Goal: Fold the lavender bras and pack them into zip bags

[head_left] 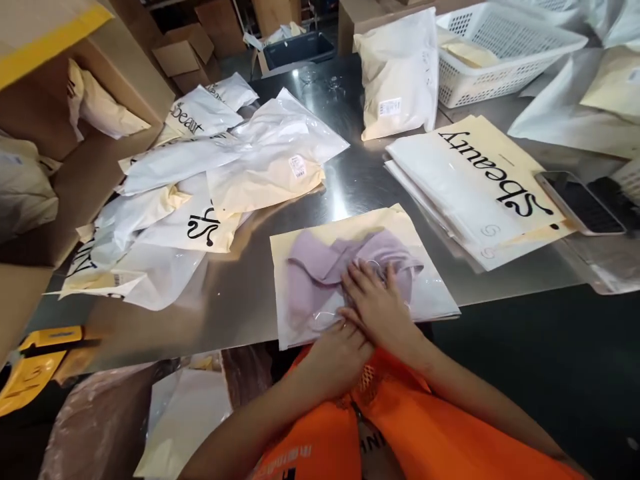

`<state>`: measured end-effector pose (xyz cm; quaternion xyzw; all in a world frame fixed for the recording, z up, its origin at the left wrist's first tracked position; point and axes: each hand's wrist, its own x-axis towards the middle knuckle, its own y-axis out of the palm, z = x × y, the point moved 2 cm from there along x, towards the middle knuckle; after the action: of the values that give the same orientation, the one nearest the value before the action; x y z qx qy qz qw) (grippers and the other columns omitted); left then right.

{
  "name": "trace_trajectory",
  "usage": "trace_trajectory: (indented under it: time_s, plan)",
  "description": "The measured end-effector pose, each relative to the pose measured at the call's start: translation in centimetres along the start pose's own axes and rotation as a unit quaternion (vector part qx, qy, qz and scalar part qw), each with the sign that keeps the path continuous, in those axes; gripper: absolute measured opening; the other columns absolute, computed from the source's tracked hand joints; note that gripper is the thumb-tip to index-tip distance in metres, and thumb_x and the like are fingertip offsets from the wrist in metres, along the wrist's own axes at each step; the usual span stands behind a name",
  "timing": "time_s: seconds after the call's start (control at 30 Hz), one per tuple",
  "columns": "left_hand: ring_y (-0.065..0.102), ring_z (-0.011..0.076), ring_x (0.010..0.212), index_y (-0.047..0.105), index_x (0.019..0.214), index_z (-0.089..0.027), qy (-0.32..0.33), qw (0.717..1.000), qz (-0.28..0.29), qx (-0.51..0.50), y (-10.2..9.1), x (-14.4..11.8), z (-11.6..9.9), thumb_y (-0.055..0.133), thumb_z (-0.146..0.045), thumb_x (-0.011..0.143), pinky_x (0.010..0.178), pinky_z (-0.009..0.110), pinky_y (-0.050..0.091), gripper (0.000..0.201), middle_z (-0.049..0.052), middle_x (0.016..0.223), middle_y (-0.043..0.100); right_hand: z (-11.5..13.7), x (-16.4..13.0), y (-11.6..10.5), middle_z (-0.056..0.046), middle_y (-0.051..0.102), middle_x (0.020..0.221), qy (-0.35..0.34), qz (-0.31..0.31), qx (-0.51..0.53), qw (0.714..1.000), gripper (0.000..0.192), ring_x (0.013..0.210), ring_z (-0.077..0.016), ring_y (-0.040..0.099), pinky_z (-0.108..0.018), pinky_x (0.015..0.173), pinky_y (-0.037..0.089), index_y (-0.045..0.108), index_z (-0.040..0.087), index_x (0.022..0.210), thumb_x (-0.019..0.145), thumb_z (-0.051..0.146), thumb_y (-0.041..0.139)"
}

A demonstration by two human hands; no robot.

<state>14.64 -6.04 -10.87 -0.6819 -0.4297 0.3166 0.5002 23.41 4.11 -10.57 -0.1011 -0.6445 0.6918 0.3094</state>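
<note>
A cream poly bag lies flat at the near edge of the steel table. A lilac garment shows through its clear side. My right hand presses flat on the bag over the garment, fingers spread. My left hand rests at the bag's near edge, partly under my right hand, fingers curled; whether it pinches the bag I cannot tell.
A stack of flat "Beauty" bags lies to the right, with a phone beside it. Several packed bags are piled to the left. A white basket and a filled bag stand behind. Cardboard boxes line the left.
</note>
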Motion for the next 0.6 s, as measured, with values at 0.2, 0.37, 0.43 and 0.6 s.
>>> trace_trajectory:
  time_s: [0.2,0.37,0.43,0.6]
  plan:
    - [0.064,0.0208,0.113,0.063,0.114,-0.013,0.005,0.984,-0.172,-0.04,-3.6,-5.7,1.6,0.048,-0.012,0.089,0.097,0.033,0.053,0.03,0.011,0.118,0.071,0.1,-0.6,-1.0,-0.011,0.059,0.135,-0.058,0.01,0.108,0.992,0.036,0.136,-0.0346,0.042,-0.062,0.11,0.029,0.06,0.019,0.128,0.097,0.035,0.054]
    - [0.065,0.0231,0.113,0.065,0.108,-0.015,-0.104,0.951,-0.288,0.048,-5.5,-4.7,6.2,0.053,-0.012,0.089,0.097,0.035,0.052,0.022,0.012,0.113,0.071,-2.7,0.0,-4.3,-0.006,0.071,0.106,-0.01,-0.142,0.143,0.979,0.019,0.108,-0.0219,0.063,-0.04,0.096,0.045,0.067,0.02,0.109,0.092,0.018,0.059]
    - [0.061,0.0267,0.119,0.064,0.113,-0.014,-0.121,0.953,-0.269,0.065,-5.1,-2.7,7.4,0.053,-0.018,0.091,0.098,0.038,0.051,0.025,0.015,0.12,0.069,-2.8,0.9,-3.7,-0.006,0.072,0.105,-0.035,-0.131,0.109,0.985,0.019,0.106,-0.022,0.063,-0.039,0.094,0.045,0.067,0.019,0.109,0.092,0.018,0.059]
    - [0.064,0.0311,0.101,0.064,0.119,-0.012,-0.214,0.964,-0.138,0.083,-3.8,1.8,8.3,0.052,-0.019,0.089,0.084,0.045,0.052,0.033,0.015,0.104,0.071,-2.0,2.7,-0.1,-0.011,0.069,0.115,-0.067,-0.033,-0.011,0.997,0.031,0.115,-0.0263,0.058,-0.046,0.101,0.034,0.061,0.012,0.123,0.093,0.017,0.055]
